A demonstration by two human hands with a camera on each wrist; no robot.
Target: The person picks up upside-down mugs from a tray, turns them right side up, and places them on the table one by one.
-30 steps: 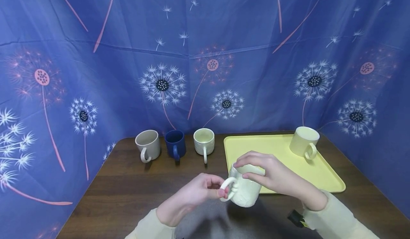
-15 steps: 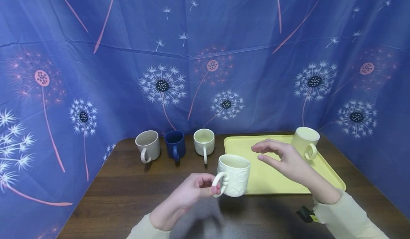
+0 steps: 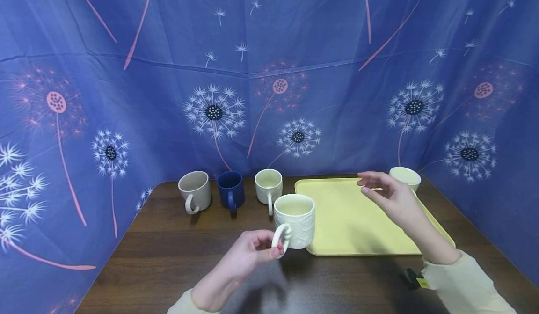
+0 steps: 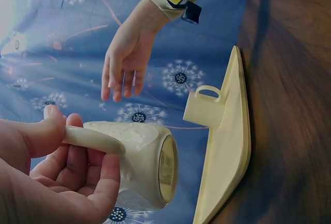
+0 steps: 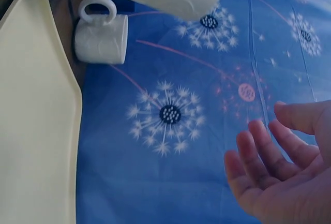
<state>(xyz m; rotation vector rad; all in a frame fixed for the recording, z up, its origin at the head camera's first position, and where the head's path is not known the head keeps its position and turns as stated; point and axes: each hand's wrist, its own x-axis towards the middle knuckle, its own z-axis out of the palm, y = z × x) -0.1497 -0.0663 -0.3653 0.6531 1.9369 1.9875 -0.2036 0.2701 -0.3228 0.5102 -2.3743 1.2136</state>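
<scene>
My left hand [image 3: 248, 255] pinches the handle of a white mug [image 3: 300, 225] with a raised pattern. The mug is upright and lifted above the table, near the yellow tray's left edge. In the left wrist view, thumb and fingers close on the mug's handle [image 4: 95, 139], and its underside faces the camera. My right hand [image 3: 391, 197] hangs over the right part of the yellow tray [image 3: 345, 230], fingers loosely bent and holding nothing. Behind that hand stands a pale cream mug [image 3: 405, 175] at the tray's back right corner, mostly hidden in the head view; the left wrist view shows this cream mug [image 4: 204, 109] whole.
Along the back of the brown table [image 3: 168, 258] stand a grey-beige mug [image 3: 195, 190], a dark blue mug [image 3: 230, 190] and a small white patterned mug [image 3: 268, 187], handles toward me. A blue dandelion-print cloth [image 3: 252, 94] hangs behind and at both sides.
My right hand has let go of the white mug and moved right and back over the tray. The left hand has brought the mug left and upward, turning it from tilted to upright.
</scene>
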